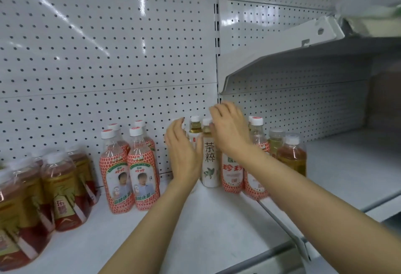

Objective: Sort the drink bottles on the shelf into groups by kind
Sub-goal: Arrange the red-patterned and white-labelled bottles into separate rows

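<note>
Bottles stand along the white shelf (217,219). At the far left is a group with red-and-gold labels (60,189). Beside it stand several red-dotted bottles (130,171). In the middle are white-labelled tea bottles (210,165), with more red-dotted bottles (233,172) just right of them. Amber tea bottles (291,156) are furthest right. My left hand (183,154) is held flat and upright against the left side of the white-labelled bottles, hiding one of them. My right hand (230,128) reaches over their caps with fingers spread and holds nothing.
A white pegboard wall (108,56) backs the shelf. An upper shelf (303,56) on a bracket overhangs the right half. A metal divider rail (282,223) runs along the shelf floor to the right of my arms.
</note>
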{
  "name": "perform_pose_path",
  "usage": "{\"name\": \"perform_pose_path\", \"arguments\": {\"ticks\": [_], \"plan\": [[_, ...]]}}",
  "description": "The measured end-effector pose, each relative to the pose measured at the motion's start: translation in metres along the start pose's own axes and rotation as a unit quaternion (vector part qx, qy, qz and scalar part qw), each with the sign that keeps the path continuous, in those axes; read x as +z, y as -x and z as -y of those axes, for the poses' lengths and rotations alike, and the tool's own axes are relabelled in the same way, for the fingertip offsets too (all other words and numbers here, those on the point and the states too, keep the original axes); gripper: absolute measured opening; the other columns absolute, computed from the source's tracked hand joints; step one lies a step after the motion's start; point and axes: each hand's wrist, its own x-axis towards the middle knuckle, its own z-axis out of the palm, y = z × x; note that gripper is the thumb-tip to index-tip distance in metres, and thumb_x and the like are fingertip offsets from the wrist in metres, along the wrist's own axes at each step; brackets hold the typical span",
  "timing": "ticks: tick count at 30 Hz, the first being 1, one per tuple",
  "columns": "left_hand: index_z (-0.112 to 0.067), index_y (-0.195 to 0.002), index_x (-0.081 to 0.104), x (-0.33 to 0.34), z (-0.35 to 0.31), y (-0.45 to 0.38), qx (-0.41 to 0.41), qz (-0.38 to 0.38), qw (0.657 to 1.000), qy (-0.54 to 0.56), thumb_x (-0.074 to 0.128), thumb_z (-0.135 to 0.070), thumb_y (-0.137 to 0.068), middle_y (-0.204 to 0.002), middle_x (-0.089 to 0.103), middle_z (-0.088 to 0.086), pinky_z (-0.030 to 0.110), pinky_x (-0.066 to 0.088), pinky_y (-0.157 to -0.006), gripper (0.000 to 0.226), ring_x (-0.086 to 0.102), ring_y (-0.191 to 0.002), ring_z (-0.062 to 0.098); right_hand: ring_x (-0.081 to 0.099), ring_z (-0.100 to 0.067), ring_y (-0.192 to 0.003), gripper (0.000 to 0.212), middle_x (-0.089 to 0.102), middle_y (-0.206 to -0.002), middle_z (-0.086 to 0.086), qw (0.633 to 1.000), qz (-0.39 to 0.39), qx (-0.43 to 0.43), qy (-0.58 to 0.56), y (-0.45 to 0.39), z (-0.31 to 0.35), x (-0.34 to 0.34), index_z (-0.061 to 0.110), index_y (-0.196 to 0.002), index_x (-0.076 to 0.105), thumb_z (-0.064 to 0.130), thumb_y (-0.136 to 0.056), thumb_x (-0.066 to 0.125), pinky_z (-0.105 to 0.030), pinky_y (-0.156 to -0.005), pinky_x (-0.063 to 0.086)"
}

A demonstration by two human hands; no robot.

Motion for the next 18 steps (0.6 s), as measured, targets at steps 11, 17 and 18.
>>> {"name": "perform_pose_path", "arguments": {"ticks": [11, 17, 18], "plan": [[-0.009, -0.119, 0.054, 0.072, -0.056, -0.009, -0.149, 0.238, 0.948, 0.148, 0.049, -0.036, -0.103, -0.111, 0.067, 0.007, 0.038, 0.052, -0.083, 0.032, 0.064, -0.102, 0.026, 0.058, -0.029, -0.099, 0.043, 0.053, -0.124, -0.016, 0.948, 0.104, 0.281, -0.107, 0.027, -0.049, -0.029, 0.005, -0.133, 0.038, 0.025, -0.097, 0.052, -0.034, -0.071, 0.044], [-0.013, -0.122, 0.051, 0.047, -0.053, 0.018, -0.123, 0.136, 0.966, 0.183, 0.042, -0.037, -0.104, -0.108, 0.062, 0.002, 0.038, 0.052, -0.085, 0.031, 0.06, -0.099, 0.018, 0.063, -0.024, -0.087, 0.037, 0.064, -0.106, -0.01, 0.898, 0.007, 0.355, -0.26, 0.04, -0.047, -0.009, 0.01, -0.128, 0.042, 0.029, -0.098, 0.052, -0.038, -0.069, 0.053], [-0.014, -0.122, 0.051, 0.038, -0.052, 0.02, -0.128, 0.124, 0.964, 0.196, 0.041, -0.038, -0.104, -0.106, 0.062, 0.001, 0.037, 0.053, -0.084, 0.032, 0.061, -0.098, 0.017, 0.064, -0.024, -0.085, 0.035, 0.064, -0.102, -0.007, 0.9, -0.011, 0.344, -0.268, 0.043, -0.045, -0.008, 0.011, -0.125, 0.044, 0.031, -0.097, 0.053, -0.039, -0.07, 0.055]]}}
